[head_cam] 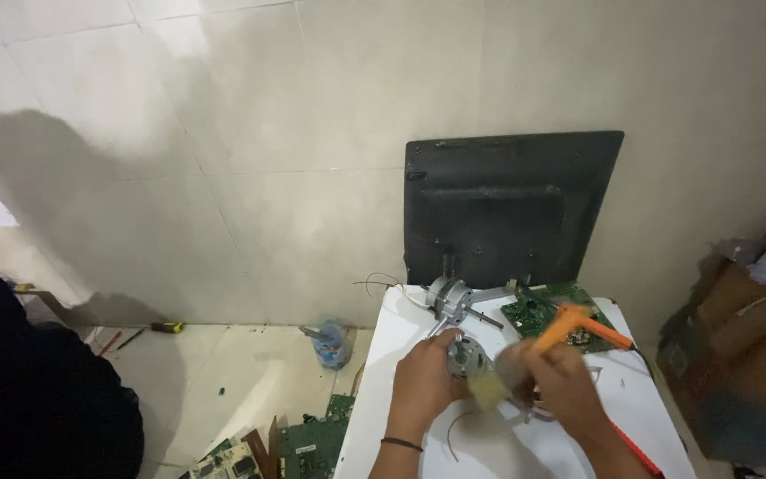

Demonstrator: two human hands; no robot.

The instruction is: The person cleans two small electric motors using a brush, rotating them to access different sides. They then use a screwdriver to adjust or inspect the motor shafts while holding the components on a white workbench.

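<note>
the person stands over a small white bench (489, 443) pushed against a tiled wall. their left hand (425, 380) sits near the middle of the bench, its fingers wrapped around a small round metal motor part (465, 357), which it holds just above the bench top. the right hand (558, 383) is just beside it, to the right, fingers clenched on an orange-handled tool (562, 326) whose handle sticks up and away toward the far right corner. the right hand is blurred, and a pale yellowish patch shows between the two hands, so i cannot tell where the tool's tip meets the motor part.

behind the hands, toward the wall, lies a second grey motor (450, 298) with its shaft pointing right, and beside that a green circuit board (538, 310) at the back right of the bench. a black monitor back cover (507, 208) leans upright against the wall behind them. a thin wire curls on the bench near the left wrist, which wears a dark band.

down on the floor to the left stands a clear plastic bottle (332, 344), with more green circuit boards (308, 439) nearer the bench foot. a dark-clothed figure fills the bottom left corner.
</note>
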